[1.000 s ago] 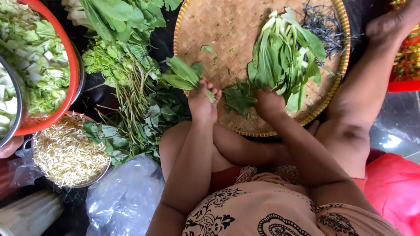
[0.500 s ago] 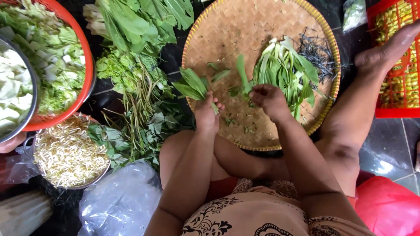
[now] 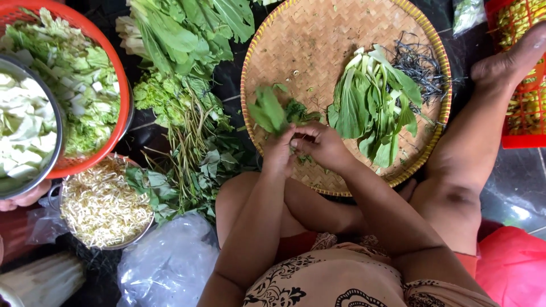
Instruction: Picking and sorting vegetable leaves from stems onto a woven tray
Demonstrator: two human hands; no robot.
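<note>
Pretty even daylight here, soft and bright, no harsh shadows anywhere. Everything's sharp around the hands (image 3: 301,148), no motion blur. There's a bit of glare on the dark floor (image 3: 515,193) off to their right, and wide-angle stretching toward the edges.

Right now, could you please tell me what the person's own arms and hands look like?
Both arms are bare to the shoulder, no sleeves. The left hand and right hand wear no gloves, and no rings or bracelets show. The top is beige with dark swirling patterns.
</note>
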